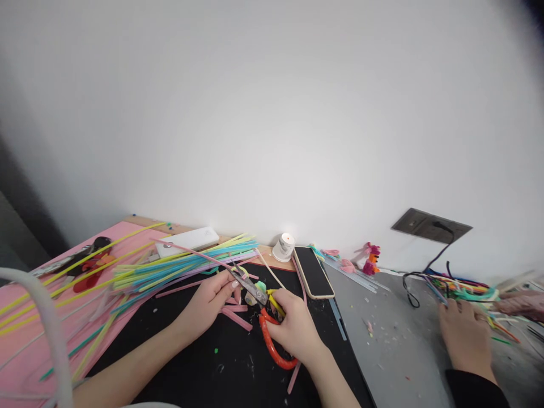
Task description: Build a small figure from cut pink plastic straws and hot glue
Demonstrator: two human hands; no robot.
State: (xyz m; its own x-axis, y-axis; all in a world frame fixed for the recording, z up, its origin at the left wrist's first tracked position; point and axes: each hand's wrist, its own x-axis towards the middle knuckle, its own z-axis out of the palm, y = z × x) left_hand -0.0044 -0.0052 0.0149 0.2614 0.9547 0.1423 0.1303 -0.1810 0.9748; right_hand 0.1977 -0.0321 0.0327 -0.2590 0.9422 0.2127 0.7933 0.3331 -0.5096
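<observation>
My left hand (215,297) pinches a long pink pipe cleaner (193,251) that slants up to the left. My right hand (295,323) grips scissors (256,292) with red and yellow handles. Their partly opened blades meet the pipe cleaner just by my left fingertips. Short pink pipe cleaner pieces (237,318) lie on the black mat (191,368) below my hands. A small pale green and yellow object (261,287) shows behind the blades; its kind is unclear.
To the left, a bundle of coloured pipe cleaners (148,277) rests across a pink sheet (123,232). A phone (313,272) and a white paper cup (283,247) stand near the wall. At the right, a co-worker's hand (465,334) touches more pipe cleaners near a black cable (431,263).
</observation>
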